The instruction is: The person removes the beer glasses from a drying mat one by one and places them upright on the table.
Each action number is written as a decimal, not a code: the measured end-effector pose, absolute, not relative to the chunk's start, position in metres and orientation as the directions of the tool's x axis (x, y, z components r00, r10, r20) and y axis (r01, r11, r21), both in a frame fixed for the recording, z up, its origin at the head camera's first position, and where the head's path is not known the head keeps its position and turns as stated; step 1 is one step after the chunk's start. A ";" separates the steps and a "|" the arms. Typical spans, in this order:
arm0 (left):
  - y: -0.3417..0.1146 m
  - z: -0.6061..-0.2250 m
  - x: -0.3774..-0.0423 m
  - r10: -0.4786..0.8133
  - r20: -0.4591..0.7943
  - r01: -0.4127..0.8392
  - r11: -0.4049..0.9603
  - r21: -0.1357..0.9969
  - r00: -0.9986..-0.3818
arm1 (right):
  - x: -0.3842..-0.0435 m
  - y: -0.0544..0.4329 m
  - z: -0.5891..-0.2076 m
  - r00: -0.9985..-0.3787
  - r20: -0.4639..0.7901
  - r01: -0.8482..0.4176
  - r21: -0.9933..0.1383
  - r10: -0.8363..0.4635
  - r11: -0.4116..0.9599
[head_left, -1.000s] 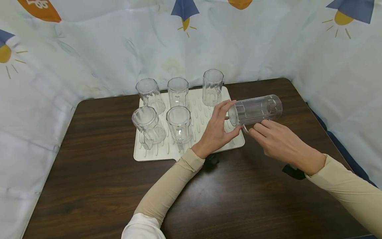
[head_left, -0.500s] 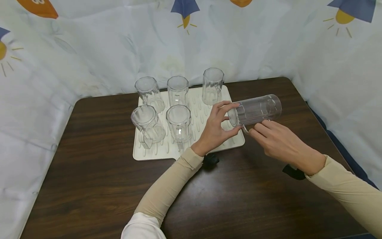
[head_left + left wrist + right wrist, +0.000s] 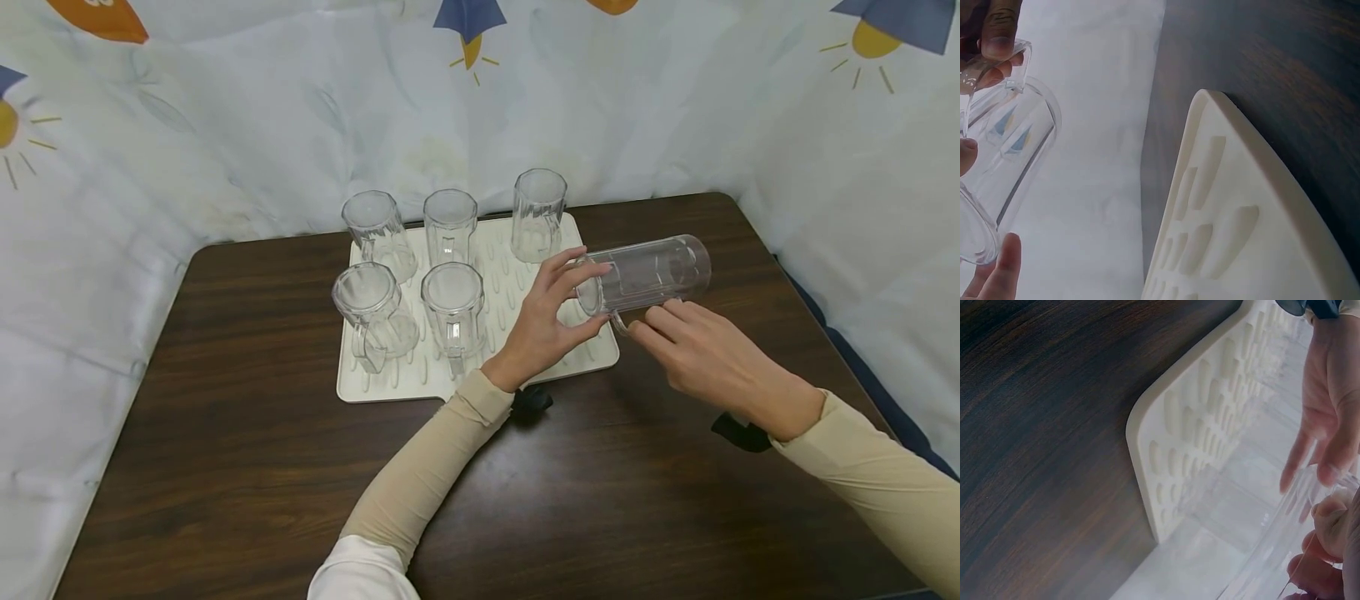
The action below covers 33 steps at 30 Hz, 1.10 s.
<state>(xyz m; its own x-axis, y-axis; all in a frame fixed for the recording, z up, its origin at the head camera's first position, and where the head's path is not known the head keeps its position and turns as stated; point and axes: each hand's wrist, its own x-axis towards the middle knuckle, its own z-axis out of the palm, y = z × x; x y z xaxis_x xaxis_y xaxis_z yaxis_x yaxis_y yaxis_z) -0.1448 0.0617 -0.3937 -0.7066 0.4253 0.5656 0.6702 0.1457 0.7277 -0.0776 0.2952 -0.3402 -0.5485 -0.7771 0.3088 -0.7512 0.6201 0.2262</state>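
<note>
A clear glass mug (image 3: 648,271) is held on its side above the right end of a white ribbed drying tray (image 3: 352,388). My left hand (image 3: 540,321) holds the mug's left end between the thumb below and the fingers above. My right hand (image 3: 701,358) grips the handle (image 3: 619,323), its fingers curled round it. In the left wrist view the mug (image 3: 1013,156) shows the handle and the other hand's fingers at upper left. The right wrist view catches the mug (image 3: 1266,556) blurred, with the left hand (image 3: 1332,394) at its end.
Several similar glass mugs stand on the tray: a front left mug (image 3: 375,312), a front middle mug (image 3: 453,312) and a back right mug (image 3: 538,217) among them. Dark wooden table (image 3: 225,400) surrounds the tray. A pale printed curtain (image 3: 300,108) hangs behind.
The left hand's fingers have shifted slightly to the right along the mug's end. The mug and the right hand stay nearly still, and the view tilts a little.
</note>
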 end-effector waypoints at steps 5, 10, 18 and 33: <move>0.062 -0.393 -0.145 0.415 0.567 0.670 0.155 0.726 -0.711 | -0.078 0.296 -0.340 -0.544 0.315 -0.752 0.228 -0.778 0.618; 0.061 -0.392 -0.144 0.399 0.568 0.666 0.170 0.726 -0.720 | -0.078 0.296 -0.341 -0.536 0.332 -0.755 0.222 -0.776 0.617; 0.060 -0.391 -0.142 0.383 0.546 0.638 0.167 0.752 -0.745 | -0.079 0.297 -0.341 -0.526 0.440 -0.780 0.094 -0.728 0.619; 0.061 -0.391 -0.143 0.354 0.585 0.663 0.157 0.732 -0.730 | -0.077 0.293 -0.345 -0.572 0.803 -0.672 -0.342 -0.167 0.657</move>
<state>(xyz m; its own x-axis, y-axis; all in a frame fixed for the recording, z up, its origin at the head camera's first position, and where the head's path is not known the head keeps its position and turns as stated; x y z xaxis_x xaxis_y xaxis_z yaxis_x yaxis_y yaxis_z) -0.1425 0.0605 -0.3910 -0.7296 0.3540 0.5852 0.6631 0.1567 0.7319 -0.0774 0.2930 -0.3448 -0.5723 -0.1668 0.8029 -0.6719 0.6568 -0.3424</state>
